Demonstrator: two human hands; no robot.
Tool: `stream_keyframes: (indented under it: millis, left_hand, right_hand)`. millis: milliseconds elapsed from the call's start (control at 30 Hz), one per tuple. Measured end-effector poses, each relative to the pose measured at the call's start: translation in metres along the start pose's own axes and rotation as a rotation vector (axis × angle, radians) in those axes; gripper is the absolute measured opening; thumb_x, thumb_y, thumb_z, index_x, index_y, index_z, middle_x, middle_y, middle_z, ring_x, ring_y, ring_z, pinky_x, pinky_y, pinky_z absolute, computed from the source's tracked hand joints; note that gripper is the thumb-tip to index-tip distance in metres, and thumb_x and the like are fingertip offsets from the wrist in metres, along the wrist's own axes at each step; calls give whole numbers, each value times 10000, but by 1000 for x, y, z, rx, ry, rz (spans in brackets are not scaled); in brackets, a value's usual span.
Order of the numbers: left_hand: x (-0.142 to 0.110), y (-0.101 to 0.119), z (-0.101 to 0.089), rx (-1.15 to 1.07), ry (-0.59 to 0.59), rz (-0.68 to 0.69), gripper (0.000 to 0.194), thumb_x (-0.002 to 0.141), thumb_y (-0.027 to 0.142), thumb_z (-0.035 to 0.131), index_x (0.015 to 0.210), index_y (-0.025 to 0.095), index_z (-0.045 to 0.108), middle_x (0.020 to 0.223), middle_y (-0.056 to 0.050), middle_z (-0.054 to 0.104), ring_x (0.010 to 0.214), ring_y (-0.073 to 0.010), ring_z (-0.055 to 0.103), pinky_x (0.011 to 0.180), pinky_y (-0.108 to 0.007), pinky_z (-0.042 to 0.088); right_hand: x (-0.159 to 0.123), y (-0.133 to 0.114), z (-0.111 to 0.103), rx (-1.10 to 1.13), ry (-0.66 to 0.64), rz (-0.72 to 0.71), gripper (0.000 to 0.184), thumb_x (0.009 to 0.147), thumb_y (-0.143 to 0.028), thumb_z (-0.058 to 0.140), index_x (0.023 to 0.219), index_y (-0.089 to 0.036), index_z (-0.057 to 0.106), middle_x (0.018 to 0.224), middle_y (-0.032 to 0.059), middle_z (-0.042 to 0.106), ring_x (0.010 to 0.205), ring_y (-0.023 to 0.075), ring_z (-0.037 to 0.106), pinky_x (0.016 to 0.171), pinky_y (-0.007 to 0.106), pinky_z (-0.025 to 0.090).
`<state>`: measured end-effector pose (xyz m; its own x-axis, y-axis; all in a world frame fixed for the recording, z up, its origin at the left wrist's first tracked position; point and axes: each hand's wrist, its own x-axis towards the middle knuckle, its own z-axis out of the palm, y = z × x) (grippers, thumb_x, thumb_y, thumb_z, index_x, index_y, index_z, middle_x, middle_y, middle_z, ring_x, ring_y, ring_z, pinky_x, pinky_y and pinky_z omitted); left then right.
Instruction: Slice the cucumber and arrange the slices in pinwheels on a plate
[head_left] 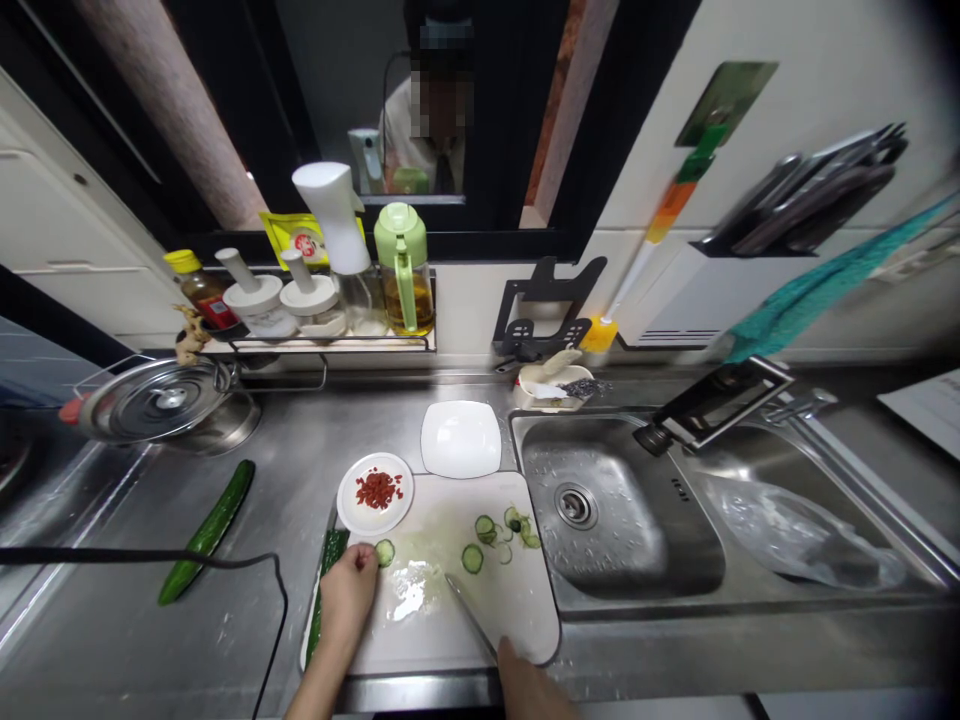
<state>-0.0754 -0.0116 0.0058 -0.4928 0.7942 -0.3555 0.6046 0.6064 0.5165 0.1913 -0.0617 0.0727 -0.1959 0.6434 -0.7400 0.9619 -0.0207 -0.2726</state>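
Observation:
On the white cutting board (pixel 450 640), my left hand (pixel 349 592) has its fingers curled together, right beside a cucumber slice (pixel 385 553). What the fingertips hold, if anything, is hidden. Along the board's left edge lies a dark green cucumber (pixel 332 548), partly covered by that hand. My right hand (pixel 517 678) grips a knife (pixel 474 620) at the lower right, its blade slanting toward the board's middle. Several more cucumber slices (pixel 472 558) are scattered on the board's right half. A white plate (pixel 345 510) of red dried berries (pixel 379 489) overlaps the board's upper left corner.
A white square dish (pixel 460 438) sits behind the board. Right of it is a steel sink (pixel 626 595). A whole cucumber (pixel 208 530) and a black cable (pixel 150 556) are at left. Behind stand a lidded pot (pixel 217 425) and a condiment rack (pixel 337 345).

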Motion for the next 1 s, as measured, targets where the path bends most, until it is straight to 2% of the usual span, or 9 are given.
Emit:
stream_keyframes:
  millis: [133,267,400,500,633,700,767,867,1000]
  left_hand:
    - [0,2,1,41,12,6,187,802,284,471,803,219,646,783,-40,720,737,-185,651,657,-224,390]
    - [-2,3,0,26,31,6,165,791,255,482,852,217,632,796,-37,717,712,-174,648,660,-222,395]
    - [-6,7,1,10,56,22,146,791,257,489,835,221,623,779,-27,706,687,-162,639,648,-219,394]
    - [-10,20,7,-34,54,106,157,790,283,495,824,220,635,780,-23,693,707,-159,629,659,-219,400]
    - [-17,55,25,-70,-79,321,123,747,240,537,775,198,649,757,-17,659,703,-141,580,682,-216,398]
    - [-19,75,35,-44,-194,400,92,719,195,552,731,186,643,731,-12,630,684,-127,551,660,-211,377]
    - [-20,91,44,-16,-314,453,123,685,125,551,738,185,644,724,-1,606,697,-117,533,653,-204,355]
    - [-18,102,54,18,-398,467,163,640,72,558,723,186,641,716,12,577,703,-109,515,646,-199,335]
    - [-15,103,61,41,-433,462,169,622,71,584,731,188,640,722,18,561,689,-102,504,634,-197,328]
  right_hand:
    - [4,0,2,-18,-4,25,669,716,20,329,1359,-156,395,1128,155,629,1046,238,592,837,333,456]
    - [10,-3,-1,-34,-103,63,671,720,42,349,1363,-146,391,1132,158,633,1058,243,589,843,322,458]
    - [11,-3,-4,7,-90,65,656,717,61,340,1346,-112,409,1104,187,641,1028,248,608,828,343,469]
    - [9,-1,-1,-2,-69,32,673,698,58,365,1351,-102,402,1107,191,638,1033,257,604,837,350,465]
    - [10,-2,3,-34,-39,28,701,680,54,351,1347,-147,418,1089,156,653,1029,252,608,829,336,467]
    - [11,-2,3,-50,-71,61,698,677,60,342,1342,-135,428,1083,172,653,1023,264,612,812,338,475]
    - [12,-2,4,-41,-59,37,686,678,62,338,1335,-111,431,1081,187,650,1017,271,616,802,342,481]
    - [12,0,4,-26,-30,-11,662,689,63,323,1325,-88,428,1066,190,655,998,271,624,800,361,489]
    - [9,0,4,-26,-33,1,627,715,65,306,1306,-94,444,1044,183,662,985,267,630,787,369,498]
